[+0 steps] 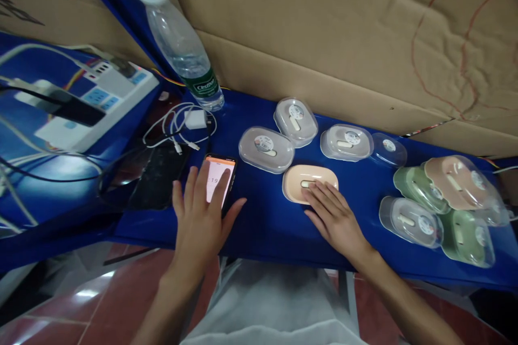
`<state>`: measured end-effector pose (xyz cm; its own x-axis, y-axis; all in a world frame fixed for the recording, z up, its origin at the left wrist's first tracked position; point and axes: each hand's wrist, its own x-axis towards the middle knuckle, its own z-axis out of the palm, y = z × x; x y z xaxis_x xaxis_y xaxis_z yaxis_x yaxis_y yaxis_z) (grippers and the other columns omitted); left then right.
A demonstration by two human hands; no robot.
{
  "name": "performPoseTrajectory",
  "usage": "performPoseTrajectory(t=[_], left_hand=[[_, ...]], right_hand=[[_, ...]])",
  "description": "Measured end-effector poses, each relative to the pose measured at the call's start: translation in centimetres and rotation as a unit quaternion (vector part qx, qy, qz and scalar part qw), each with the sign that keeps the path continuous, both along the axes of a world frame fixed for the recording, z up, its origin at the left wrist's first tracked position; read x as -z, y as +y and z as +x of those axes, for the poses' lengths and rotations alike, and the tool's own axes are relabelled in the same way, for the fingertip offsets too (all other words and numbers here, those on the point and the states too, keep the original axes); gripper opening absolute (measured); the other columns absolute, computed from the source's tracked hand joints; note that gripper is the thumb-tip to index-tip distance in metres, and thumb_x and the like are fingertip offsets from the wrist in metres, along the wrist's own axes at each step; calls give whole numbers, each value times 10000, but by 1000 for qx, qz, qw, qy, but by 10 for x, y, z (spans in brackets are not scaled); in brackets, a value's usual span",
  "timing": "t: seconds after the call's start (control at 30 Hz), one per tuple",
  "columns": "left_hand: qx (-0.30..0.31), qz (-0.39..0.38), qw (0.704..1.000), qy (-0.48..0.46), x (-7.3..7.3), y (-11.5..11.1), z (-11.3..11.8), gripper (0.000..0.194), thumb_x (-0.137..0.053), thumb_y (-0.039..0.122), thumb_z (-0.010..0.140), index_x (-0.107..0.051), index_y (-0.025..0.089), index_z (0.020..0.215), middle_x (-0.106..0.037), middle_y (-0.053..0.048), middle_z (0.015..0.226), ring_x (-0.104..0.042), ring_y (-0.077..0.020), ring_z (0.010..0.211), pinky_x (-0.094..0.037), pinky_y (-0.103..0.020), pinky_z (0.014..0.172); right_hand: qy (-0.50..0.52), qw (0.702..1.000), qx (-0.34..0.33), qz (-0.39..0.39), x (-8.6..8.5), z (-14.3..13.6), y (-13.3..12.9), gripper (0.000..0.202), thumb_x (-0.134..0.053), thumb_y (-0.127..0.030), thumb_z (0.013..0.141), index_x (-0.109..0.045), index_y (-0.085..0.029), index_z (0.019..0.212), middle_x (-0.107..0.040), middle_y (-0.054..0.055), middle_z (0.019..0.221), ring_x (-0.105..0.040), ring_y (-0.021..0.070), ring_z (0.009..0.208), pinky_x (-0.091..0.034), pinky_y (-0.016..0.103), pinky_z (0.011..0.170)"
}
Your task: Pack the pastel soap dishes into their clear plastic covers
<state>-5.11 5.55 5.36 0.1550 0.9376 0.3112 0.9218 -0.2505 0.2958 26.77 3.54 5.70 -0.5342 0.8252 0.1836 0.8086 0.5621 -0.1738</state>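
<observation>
My left hand [201, 210] lies over a smartphone [214, 180] with its fingers spread. The lit screen has an orange top bar and shows part of the digits "19". My right hand [334, 218] rests flat, fingers stretched and close together, on the right part of a peach oval box [293, 178] with a small cream tab [306, 184] on its top. Just behind it are a grey oval box [259, 151] and another greyish box [301, 113], both under clear plastic covers with round stickers.
To the right are a white box [343, 140], a loose clear cover [389, 145] and a stack of green, grey and peach boxes [461, 183]. At left stand a water bottle [182, 48], coiled white cable [174, 124], a dark flat object [156, 178] and a power strip [121, 94]. Cardboard [324, 27] backs the blue table [259, 221].
</observation>
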Motion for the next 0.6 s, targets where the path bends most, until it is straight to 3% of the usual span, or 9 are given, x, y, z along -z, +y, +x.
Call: performPoseTrajectory(t=[0.1,0.17,0.27,0.33,0.43,0.6], left_hand=[[91,12,995,-46,-10,-5,27,667,-690,341,1018,-438,186,1617,-480,-220,1645,-407,-382,1577,-391,-585,1258],[181,1,982,-51,-13,-9,49,617,-654,354,1039,-459,191,1600,-523,-190,1621,-464,-343,1544,-426,-527,1249],[263,-18,964,-32,-8,-9,80,583,-610,415,1060,-484,206,1589,-453,-178,1686,-439,-346,1566,-407,-539,1261],[276,-27,960,-25,-2,-5,94,554,-602,432,1062,-516,210,1561,-407,-181,1715,-397,-352,1593,-400,-557,1262],[274,-33,961,-18,6,-1,99,444,-605,416,1061,-602,206,1452,-409,-188,1712,-386,-354,1599,-384,-584,1265],[250,-26,968,-11,12,-10,86,301,-599,358,1066,-650,211,1324,-511,-159,1646,-425,-326,1573,-387,-560,1257]], right_hand=[[3,1000,-9,2,-21,17,9,611,-570,-271,1078,-386,-237,1660,-597,96,1582,-513,266,1522,-429,522,1282],[-8,994,97,38,-40,39,21,496,-519,-276,1090,-502,-230,1583,-652,118,1516,-589,288,1448,-469,525,1227],[-105,942,311,63,-64,82,50,428,-464,-323,1099,-617,-160,1463,-714,191,1392,-686,362,1282,-530,537,1084],[-189,906,380,2,-71,108,74,452,-468,-348,1091,-612,-125,1457,-727,240,1327,-712,394,1195,-532,538,1002],[-243,868,415,-126,-70,135,108,520,-520,-409,1075,-566,-94,1486,-690,315,1330,-686,427,1213,-493,540,964],[-206,865,420,-183,-55,147,134,572,-521,-496,1078,-578,-119,1504,-669,338,1353,-681,444,1218,-483,544,938]])
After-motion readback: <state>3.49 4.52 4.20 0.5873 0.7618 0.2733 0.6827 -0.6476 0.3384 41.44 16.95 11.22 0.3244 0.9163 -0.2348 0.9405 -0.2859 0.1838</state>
